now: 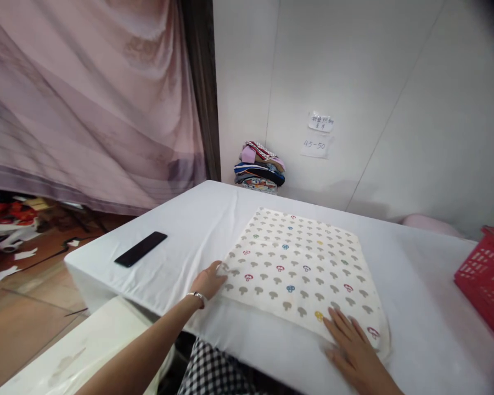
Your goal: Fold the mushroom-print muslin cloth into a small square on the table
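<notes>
A cream cloth with a mushroom print [300,263] lies folded flat on the white-covered table [415,285]. My left hand [209,281] is at the cloth's near left corner, its fingers pinched on the edge; a bracelet is on that wrist. My right hand [349,343] lies flat on the cloth's near right corner, fingers stretched out and pressing down.
A black phone [140,248] lies on the table's left side. A red plastic basket [488,274] stands at the right edge. A stack of folded clothes [259,167] sits at the back against the white wall. A pink curtain [86,99] hangs at the left.
</notes>
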Tool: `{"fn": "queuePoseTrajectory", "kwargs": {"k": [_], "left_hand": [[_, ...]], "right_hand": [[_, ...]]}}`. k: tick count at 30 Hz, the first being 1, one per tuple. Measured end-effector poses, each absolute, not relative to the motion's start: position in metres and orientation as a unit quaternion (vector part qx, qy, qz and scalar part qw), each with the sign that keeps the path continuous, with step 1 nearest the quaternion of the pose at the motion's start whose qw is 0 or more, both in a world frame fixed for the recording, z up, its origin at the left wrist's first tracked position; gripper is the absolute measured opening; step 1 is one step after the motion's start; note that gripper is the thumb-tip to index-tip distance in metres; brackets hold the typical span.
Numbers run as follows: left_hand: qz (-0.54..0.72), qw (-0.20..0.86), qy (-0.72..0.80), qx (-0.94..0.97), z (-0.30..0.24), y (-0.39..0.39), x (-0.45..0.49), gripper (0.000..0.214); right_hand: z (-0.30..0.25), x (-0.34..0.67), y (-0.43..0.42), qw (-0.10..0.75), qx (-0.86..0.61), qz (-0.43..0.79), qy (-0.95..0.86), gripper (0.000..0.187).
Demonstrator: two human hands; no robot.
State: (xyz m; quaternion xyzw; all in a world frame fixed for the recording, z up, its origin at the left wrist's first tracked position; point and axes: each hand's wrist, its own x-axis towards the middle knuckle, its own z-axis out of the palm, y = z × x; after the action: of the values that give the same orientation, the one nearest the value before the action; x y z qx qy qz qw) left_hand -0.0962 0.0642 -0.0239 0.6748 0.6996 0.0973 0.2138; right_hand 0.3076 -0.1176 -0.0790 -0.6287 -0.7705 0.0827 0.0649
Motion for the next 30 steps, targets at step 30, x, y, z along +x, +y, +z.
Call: {"fn": "queuePoseTrajectory", "kwargs": {"k": [30], "left_hand": [[0.22,0.276,0.657,0.666,-0.032,0.041,-0.126,0.055]], "right_hand": [[-0.134,0.4,-0.165,0.169,-0.622,-0.088,-0.76,0.033]]}}
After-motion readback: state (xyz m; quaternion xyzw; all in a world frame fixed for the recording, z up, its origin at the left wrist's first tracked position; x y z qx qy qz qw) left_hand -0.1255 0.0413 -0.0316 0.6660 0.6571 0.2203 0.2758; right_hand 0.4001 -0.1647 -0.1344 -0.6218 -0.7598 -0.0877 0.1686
